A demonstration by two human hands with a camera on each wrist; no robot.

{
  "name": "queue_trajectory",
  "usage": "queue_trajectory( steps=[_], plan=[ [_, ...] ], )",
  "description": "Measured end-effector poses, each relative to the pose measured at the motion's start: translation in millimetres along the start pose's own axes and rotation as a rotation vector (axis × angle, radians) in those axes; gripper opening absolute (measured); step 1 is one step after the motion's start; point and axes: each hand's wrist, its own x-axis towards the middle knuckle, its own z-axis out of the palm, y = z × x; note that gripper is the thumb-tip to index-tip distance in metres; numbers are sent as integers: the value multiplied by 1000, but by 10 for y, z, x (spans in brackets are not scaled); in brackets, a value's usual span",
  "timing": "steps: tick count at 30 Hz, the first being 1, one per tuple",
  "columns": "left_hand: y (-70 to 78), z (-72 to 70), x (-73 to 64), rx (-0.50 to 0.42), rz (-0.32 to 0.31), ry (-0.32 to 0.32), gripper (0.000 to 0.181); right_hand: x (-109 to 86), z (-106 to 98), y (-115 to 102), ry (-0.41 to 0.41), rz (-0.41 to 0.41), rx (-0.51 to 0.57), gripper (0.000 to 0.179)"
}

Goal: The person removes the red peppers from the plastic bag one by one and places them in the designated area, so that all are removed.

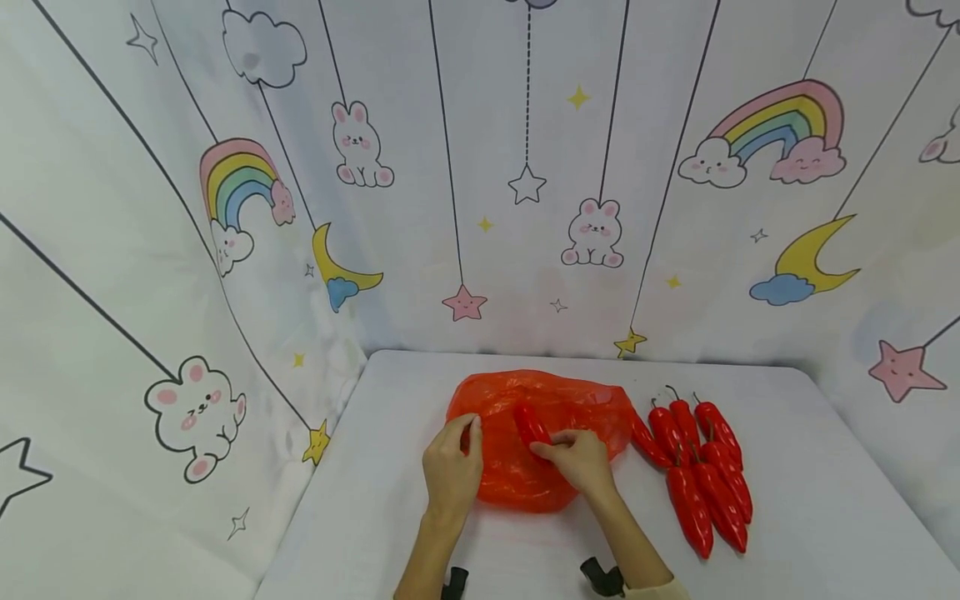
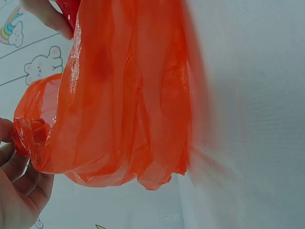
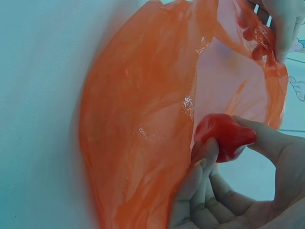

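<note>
An orange-red plastic bag (image 1: 525,487) stands on the white table, its mouth spread in the right wrist view. My left hand (image 1: 453,467) pinches the bag's rim at the left; in the left wrist view, bunched film sits between thumb and fingers. Between the thumb and fingers of my right hand (image 1: 583,460) is a glossy red chili pepper (image 3: 223,136), held right at the bag's opening. From the head view, this pepper overlaps the middle of the bag. What lies deeper inside the bag is hidden by the film.
Several red chili peppers (image 1: 688,508) with thin curved stems lie grouped to the right of the bag, the leftmost one close against it. Black wrist devices (image 1: 602,577) sit under the forearms. A printed cloth wall (image 1: 510,250) rises behind the white table (image 1: 810,483).
</note>
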Motion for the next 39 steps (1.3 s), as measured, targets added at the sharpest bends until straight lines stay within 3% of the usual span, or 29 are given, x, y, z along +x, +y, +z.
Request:
queue_trajectory(
  steps=[3, 10, 26, 39],
  plan=[
    [6, -7, -4, 2, -14, -14, 14, -35, -23, 17, 6, 5, 1, 47],
    [-6, 7, -4, 1, 22, 10, 12, -62, -56, 96, 0, -18, 14, 46],
    [-5, 8, -18, -4, 3, -9, 13, -159, -164, 167, 5, 6, -4, 55],
    [12, -4, -8, -4, 6, -5, 15, -246, -285, 250, 4, 76, 1, 58]
  ],
)
